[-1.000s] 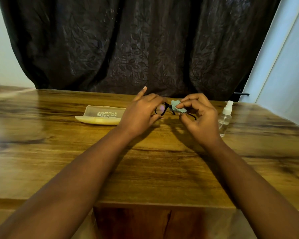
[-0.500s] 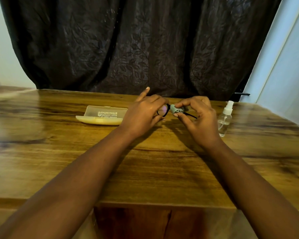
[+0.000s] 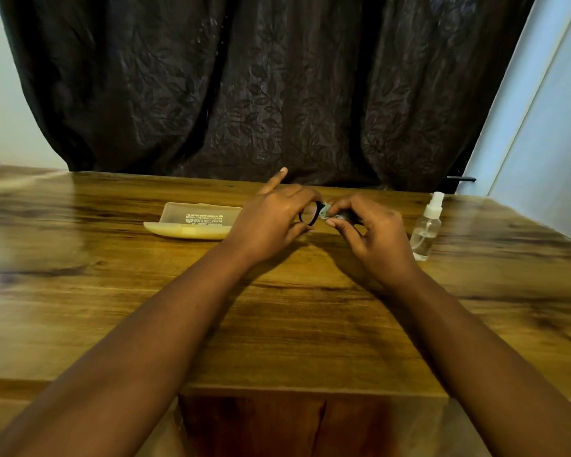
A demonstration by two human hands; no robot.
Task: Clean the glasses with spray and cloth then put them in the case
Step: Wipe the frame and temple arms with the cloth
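Black-framed glasses (image 3: 311, 215) are held just above the wooden table (image 3: 277, 324), between both hands. My left hand (image 3: 274, 219) grips the left side of the frame, index finger pointing up. My right hand (image 3: 371, 235) pinches a small pale green cloth (image 3: 327, 211) against the right lens, which the cloth and fingers hide. A yellowish translucent glasses case (image 3: 192, 222) lies open on the table to the left of my hands. A clear spray bottle (image 3: 426, 227) with a white nozzle stands upright just right of my right hand.
A dark patterned curtain (image 3: 261, 84) hangs behind the table's far edge. A pale wall (image 3: 548, 127) runs along the right. The table's near edge drops off between my forearms.
The right hand's fingers have shifted with the cloth over the lens, which now shows less. The left hand keeps hold of the frame in nearly the same place.
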